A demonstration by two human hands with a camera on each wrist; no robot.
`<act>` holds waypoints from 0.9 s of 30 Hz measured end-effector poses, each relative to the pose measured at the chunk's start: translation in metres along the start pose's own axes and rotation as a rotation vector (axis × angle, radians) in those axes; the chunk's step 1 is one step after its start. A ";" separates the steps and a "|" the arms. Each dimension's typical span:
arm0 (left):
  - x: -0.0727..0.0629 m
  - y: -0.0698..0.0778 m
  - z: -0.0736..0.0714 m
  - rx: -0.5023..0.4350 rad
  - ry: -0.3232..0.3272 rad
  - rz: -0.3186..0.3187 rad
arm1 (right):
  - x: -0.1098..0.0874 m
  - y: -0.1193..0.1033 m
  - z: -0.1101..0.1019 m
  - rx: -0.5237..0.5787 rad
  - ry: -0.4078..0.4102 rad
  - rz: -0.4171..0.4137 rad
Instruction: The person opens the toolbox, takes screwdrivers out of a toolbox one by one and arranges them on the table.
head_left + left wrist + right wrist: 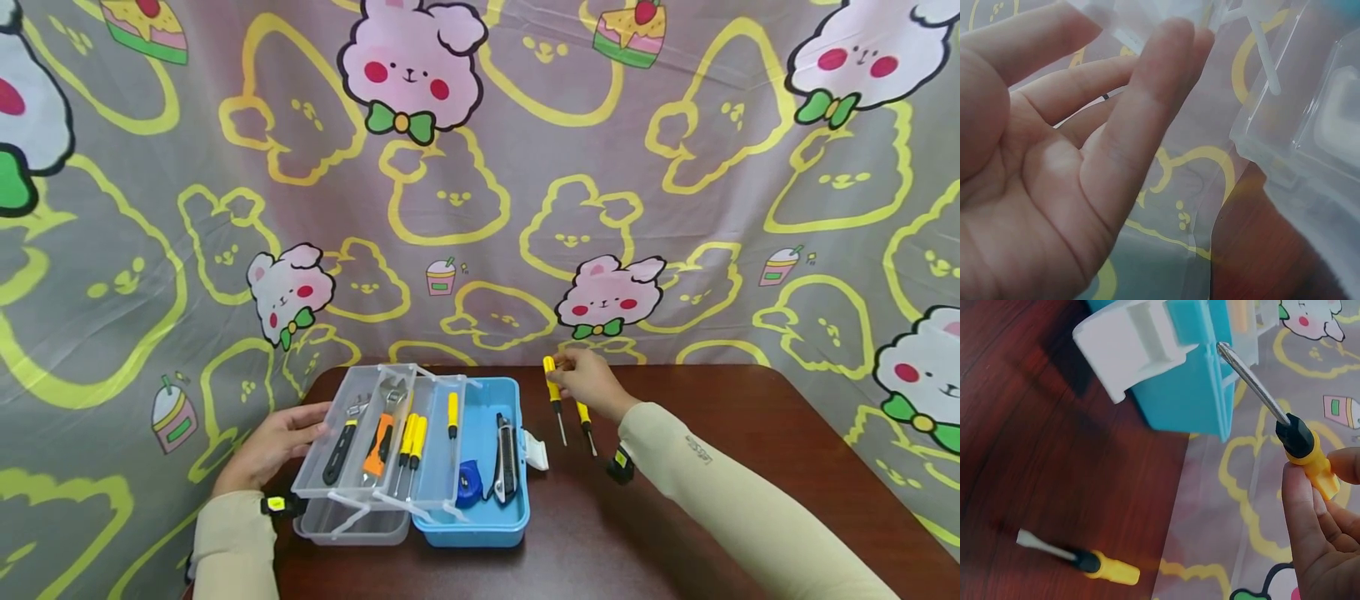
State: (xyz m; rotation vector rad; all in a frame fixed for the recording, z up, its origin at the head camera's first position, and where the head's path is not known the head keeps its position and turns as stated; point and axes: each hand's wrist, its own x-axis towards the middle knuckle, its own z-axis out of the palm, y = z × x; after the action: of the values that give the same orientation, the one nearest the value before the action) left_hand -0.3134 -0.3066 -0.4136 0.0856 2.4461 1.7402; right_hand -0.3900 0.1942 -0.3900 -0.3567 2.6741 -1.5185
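Observation:
My right hand (pixel 592 382) pinches the yellow handle of a Phillips screwdriver (pixel 1260 394) between thumb and fingers. The screwdriver's shaft points down, to the right of the toolbox. On the table below lies a flat-blade screwdriver (pixel 1107 567) with the same yellow and black handle. My left hand (pixel 273 442) is at the left rim of the clear upper tray (pixel 315 483), fingers mostly straight. That tray holds a black-handled adjustable wrench (pixel 341 450), an orange tool (pixel 378 447) with a metal end beside it, and several yellow screwdrivers (pixel 408 437).
The blue toolbox base (pixel 472 537) stands open, with a blue tape measure (pixel 469 483) and a utility knife (pixel 506 458) inside. Its white latch (pixel 536 451) sticks out to the right. Patterned cloth (pixel 517 167) hangs behind the brown table (pixel 712 467).

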 end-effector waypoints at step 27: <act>0.000 0.004 0.001 -0.029 0.003 -0.027 | 0.001 0.037 -0.023 -0.091 0.047 0.070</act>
State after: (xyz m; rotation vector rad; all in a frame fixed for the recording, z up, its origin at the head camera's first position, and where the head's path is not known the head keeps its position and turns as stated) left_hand -0.3136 -0.3045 -0.4101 0.0469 2.4116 1.7653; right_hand -0.4014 0.2316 -0.4095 -0.2315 2.7663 -1.4071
